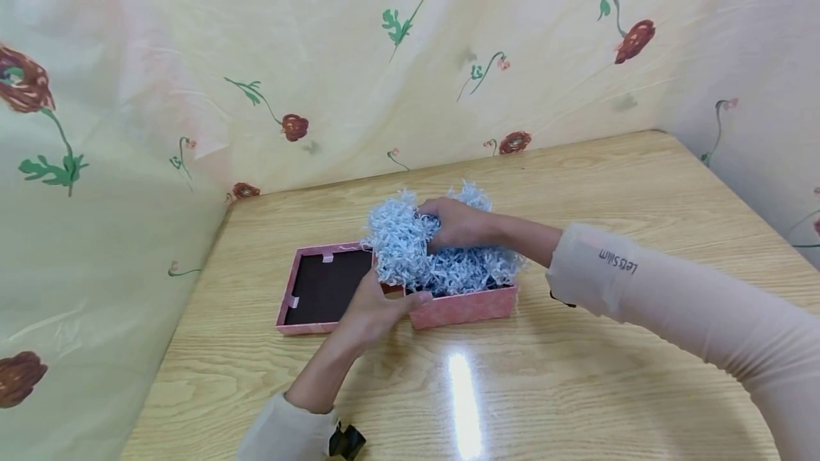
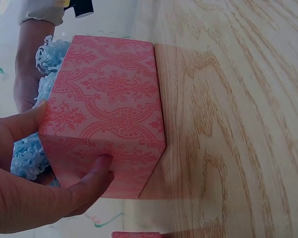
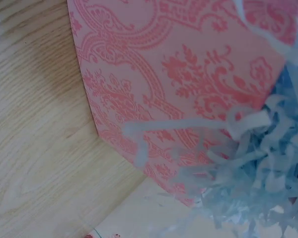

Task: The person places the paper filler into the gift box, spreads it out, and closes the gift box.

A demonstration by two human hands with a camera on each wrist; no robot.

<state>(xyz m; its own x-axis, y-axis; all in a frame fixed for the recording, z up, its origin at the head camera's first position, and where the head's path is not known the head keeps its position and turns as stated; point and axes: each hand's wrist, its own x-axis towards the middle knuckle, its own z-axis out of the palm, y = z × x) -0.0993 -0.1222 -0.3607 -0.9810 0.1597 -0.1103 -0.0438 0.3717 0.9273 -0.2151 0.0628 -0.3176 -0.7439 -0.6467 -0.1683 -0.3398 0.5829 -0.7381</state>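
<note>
shredded paper (image 1: 442, 255), pale blue, heaps up out of the pink box (image 1: 464, 306) at the middle of the wooden table (image 1: 576, 390), spilling above its rim. just left of the box, touching it, lies the lid (image 1: 320, 289), upturned, dark inside. the right hand (image 1: 458, 223) is on top of the heap, fingers curled into the paper and gripping a clump. the left hand (image 1: 378, 308) holds the box's near left corner, thumb on the patterned front wall, fingers round the side, seen close in the left wrist view (image 2: 44, 193). floral sheeting (image 1: 192, 55) hangs behind the table.
</note>
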